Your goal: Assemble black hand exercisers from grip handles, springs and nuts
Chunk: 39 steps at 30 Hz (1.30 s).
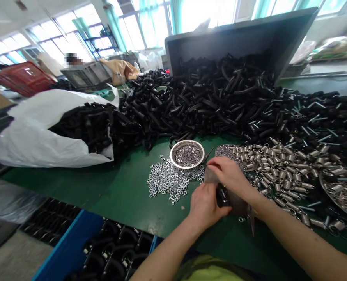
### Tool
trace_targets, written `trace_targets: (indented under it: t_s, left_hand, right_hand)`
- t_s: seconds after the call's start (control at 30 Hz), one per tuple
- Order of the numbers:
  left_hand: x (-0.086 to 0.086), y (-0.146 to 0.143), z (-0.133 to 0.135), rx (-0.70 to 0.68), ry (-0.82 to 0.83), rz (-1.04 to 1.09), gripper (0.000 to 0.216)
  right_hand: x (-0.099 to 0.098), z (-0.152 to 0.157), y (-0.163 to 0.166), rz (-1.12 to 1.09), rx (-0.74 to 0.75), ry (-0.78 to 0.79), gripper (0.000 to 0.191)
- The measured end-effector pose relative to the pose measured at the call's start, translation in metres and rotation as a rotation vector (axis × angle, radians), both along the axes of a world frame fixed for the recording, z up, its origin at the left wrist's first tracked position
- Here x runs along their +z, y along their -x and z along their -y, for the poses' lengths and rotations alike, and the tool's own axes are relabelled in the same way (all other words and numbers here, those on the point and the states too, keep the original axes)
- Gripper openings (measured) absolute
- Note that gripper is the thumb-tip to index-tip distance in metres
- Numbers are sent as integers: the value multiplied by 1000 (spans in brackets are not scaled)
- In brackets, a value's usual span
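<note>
My left hand (pixel 204 205) is closed around a black plastic part (pixel 222 195), its thumb reaching along the near side. Just beyond it, my right hand (pixel 230 175) has thumb and fingers pinched together at the top of a dull grey metal piece (pixel 210 175). Whatever lies in that pinch is hidden. Below the right wrist a pointed metal piece (pixel 252 220) sticks out. Loose hex nuts (pixel 169 179) lie left of my hands. A steel bowl (pixel 201 159) of small metal pieces stands behind the nuts. Coil springs (pixel 281 171) are heaped to the right.
Curved black parts (pixel 191 105) form a big pile, spilling from a tipped grey bin (pixel 240 35). A white sack (pixel 36 132) of black parts lies at left. Below the green table (pixel 123 183) sits a blue crate (pixel 64 244). Another person (pixel 72 60) is far back.
</note>
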<state>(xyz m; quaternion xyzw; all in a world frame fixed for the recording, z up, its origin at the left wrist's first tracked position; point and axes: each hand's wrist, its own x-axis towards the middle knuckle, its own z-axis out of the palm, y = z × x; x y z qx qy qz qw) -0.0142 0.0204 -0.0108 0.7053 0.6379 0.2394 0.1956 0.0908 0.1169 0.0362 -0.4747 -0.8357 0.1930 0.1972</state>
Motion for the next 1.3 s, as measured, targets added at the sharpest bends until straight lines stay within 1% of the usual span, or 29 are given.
trace_targets:
  t_s: [0.03,0.07,0.17,0.23,0.37,0.43,0.5,0.57,0.63,0.7,0.77,0.87,0.93,1.0,1.1,1.17,1.3]
  left_hand:
    - [-2,-1,0,-37,-28,-48,57]
    - [-4,-2,1,-58,-48,-79,58]
    - [-7,-3,3,-72,-64,-113,63]
    - [-8,-2,4,-75,-67,-117,65]
    - [-9,0,2,-75,-69,-125,68]
    - [-11,0,1,-71,-75,-126,68]
    - [-11,0,0,-68,-82,-124,68]
    - [-11,0,0,-70,-79,-116,66]
    - [-10,0,-1,-72,-71,-103,64]
    - [-9,0,-1,-70,-65,-90,61]
    - [-9,0,-2,-70,-66,-79,60]
    - [-10,1,-3,-75,-65,-77,60]
    - [-11,1,-4,-83,-61,-83,59]
    - [-11,0,-4,-85,-57,-87,58]
    - [-11,0,-3,-80,-53,-93,59]
    - [-10,0,-3,-83,-54,-97,59]
    - [-10,-1,-2,-90,-60,-102,59]
  right_hand:
    - [0,-13,16,111,29,-78,20]
    - [-2,-24,33,174,42,-112,20]
    - [-15,-50,75,267,50,-118,19]
    - [-25,-60,92,307,50,-110,16]
    - [-38,-65,101,321,44,-93,15]
    - [-39,-64,101,293,53,-86,16]
    - [-34,-63,99,239,65,-78,15]
    - [-26,-59,93,163,74,-62,17]
    - [-16,-53,78,75,81,-40,20]
    - [-8,-42,53,2,92,-20,22]
    - [-4,-27,20,-59,110,7,18]
    - [-10,-1,-27,-145,133,84,15]
    - [-19,13,-48,-163,132,124,16]
    - [-28,23,-57,-132,117,121,15]
    - [-35,30,-57,-87,102,85,16]
    - [-35,33,-52,-53,127,43,17]
    - [-31,36,-47,91,200,-56,20]
